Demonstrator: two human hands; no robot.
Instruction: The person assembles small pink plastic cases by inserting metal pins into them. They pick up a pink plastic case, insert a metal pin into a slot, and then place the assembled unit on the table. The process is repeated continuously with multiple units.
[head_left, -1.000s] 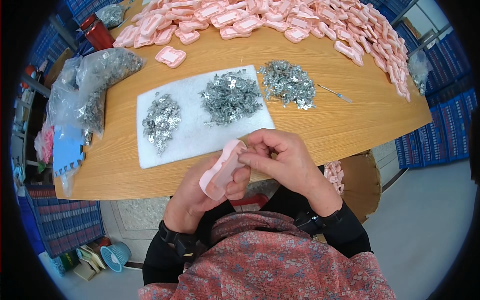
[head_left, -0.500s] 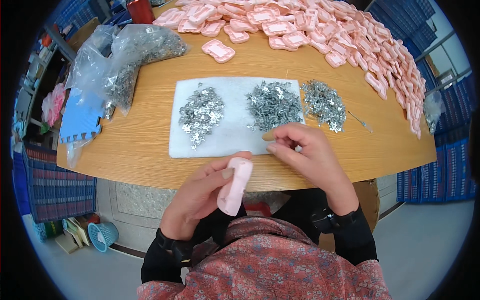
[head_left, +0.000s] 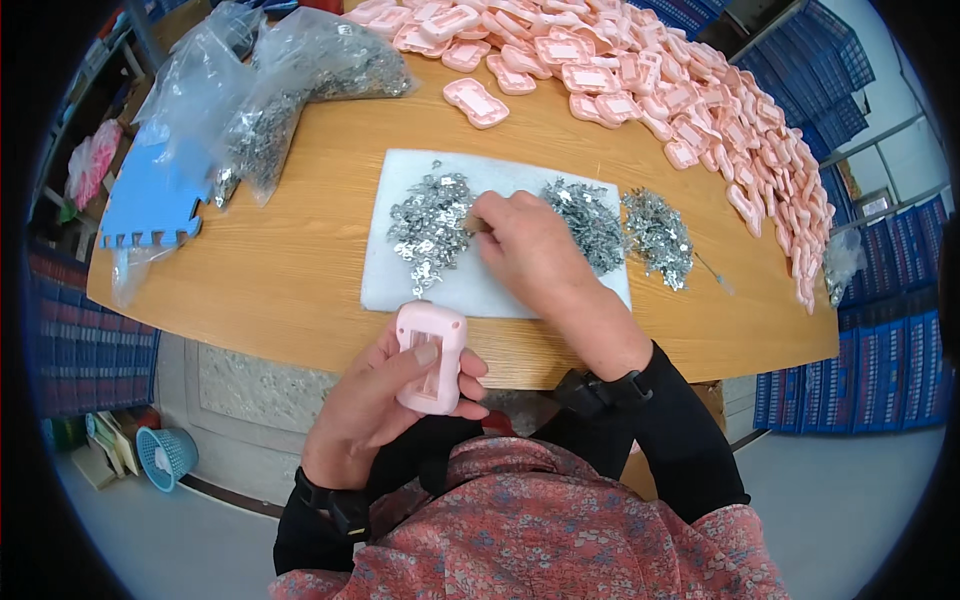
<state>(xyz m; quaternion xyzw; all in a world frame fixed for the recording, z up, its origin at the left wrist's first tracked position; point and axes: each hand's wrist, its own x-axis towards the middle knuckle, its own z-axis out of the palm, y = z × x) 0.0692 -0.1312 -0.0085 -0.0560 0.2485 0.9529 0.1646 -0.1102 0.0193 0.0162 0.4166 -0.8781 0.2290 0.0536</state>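
A pink plastic casing (head_left: 430, 325) with a rectangular recess and small corner holes lies in my left hand (head_left: 372, 392), the thumb pressed over the recess and the fingers curled behind it. My right hand (head_left: 535, 250) reaches over the white foam mat (head_left: 505, 290), its fingertips pinched together at the right edge of a pile of small silvery metal pieces (head_left: 425, 215). What the pinch holds, if anything, is hidden. A second pile of small metal parts (head_left: 585, 215) lies on the mat behind that hand. Further right, on the bare wood, is a third metal pile (head_left: 657, 235).
Many pink casings (head_left: 690, 110) are heaped along the table's far and right side, with a single casing (head_left: 475, 103) nearer. Clear bags of metal parts (head_left: 285, 110) and a blue foam tile (head_left: 150, 205) occupy the left. A thin tool (head_left: 713, 272) lies beside the third pile.
My right hand has moved left from the middle pile to the left pile. My left hand has turned the casing so its recessed side faces up. The view has shifted slightly.
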